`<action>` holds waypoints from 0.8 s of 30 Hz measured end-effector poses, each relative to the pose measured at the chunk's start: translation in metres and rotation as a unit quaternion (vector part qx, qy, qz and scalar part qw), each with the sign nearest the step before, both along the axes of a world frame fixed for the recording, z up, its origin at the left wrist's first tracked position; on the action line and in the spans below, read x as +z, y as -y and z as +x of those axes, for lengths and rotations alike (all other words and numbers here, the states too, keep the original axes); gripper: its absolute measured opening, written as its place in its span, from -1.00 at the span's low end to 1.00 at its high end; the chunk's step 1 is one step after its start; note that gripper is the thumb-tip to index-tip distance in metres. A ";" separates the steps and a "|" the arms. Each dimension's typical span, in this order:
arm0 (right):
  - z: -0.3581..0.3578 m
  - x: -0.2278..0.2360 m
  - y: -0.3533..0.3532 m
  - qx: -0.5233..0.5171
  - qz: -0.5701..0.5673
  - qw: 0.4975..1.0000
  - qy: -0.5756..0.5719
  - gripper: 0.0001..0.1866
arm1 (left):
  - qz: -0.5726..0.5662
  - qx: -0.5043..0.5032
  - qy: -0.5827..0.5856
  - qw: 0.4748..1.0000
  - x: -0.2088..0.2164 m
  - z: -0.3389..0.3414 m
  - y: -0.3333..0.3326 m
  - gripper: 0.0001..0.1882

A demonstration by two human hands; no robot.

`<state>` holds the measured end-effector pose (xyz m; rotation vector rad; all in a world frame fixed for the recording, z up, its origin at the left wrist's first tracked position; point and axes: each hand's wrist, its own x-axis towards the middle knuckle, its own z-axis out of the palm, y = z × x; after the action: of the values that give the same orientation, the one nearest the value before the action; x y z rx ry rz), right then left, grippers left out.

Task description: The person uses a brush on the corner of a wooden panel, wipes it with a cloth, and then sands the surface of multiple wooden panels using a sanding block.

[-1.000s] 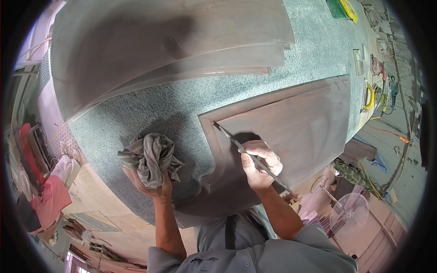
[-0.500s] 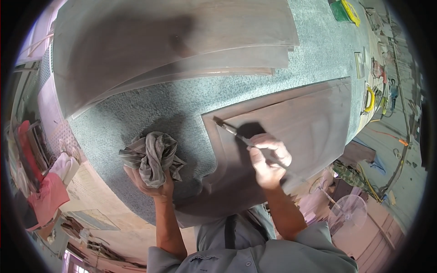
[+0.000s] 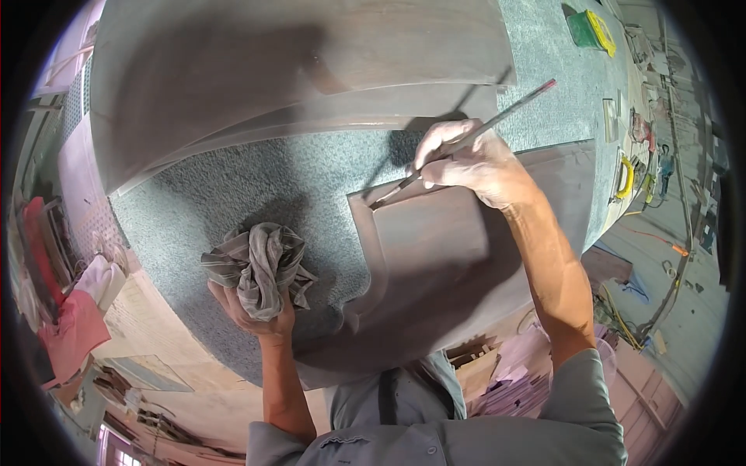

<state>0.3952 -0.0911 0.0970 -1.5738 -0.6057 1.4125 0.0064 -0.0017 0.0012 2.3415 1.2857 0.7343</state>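
Observation:
My left hand (image 3: 260, 317) is closed on a crumpled grey striped rag (image 3: 263, 268), above the blue-grey carpeted table top (image 3: 202, 182). A long thin paintbrush (image 3: 497, 116) is pinched in my right hand (image 3: 474, 163), its reddish handle end pointing up and to the right. The bristles touch the dark wooden panel (image 3: 435, 248) near its far left corner, inside the raised border. This panel has a curved cutout on its left edge. Shadows of my arm and the brush fall across the panel and carpet.
Several more large dark panels (image 3: 202, 93) lie stacked across the far side. A green and yellow container (image 3: 592, 33) stands at the far right, with a yellow-handled tool (image 3: 625, 177) nearer. Red cloth (image 3: 74, 338) hangs at left.
My right hand has swung up and around to the far side of the panel, so the brush handle now points away from me. The left hand and rag have hardly moved.

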 end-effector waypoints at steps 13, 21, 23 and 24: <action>-0.001 -0.007 -0.017 0.010 -0.043 0.999 -0.013 -0.94 | 0.027 -0.027 -0.036 0.999 0.010 0.007 -0.003 -0.39; 0.000 -0.006 -0.015 0.027 -0.057 0.998 0.004 -0.92 | 0.019 -0.026 -0.026 0.999 0.011 0.008 -0.003 -0.42; -0.002 -0.004 -0.016 0.016 -0.069 0.997 0.005 -0.87 | 0.006 -0.007 -0.011 1.000 0.009 0.009 -0.001 -0.43; -0.003 -0.007 -0.014 0.009 -0.068 0.998 0.000 -0.88 | 0.006 -0.011 -0.020 1.000 0.010 0.009 -0.002 -0.42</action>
<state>0.3926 -0.0771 0.0900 -1.6775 -0.5346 1.4949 0.0151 -0.0001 0.0112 2.3878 1.2721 0.6943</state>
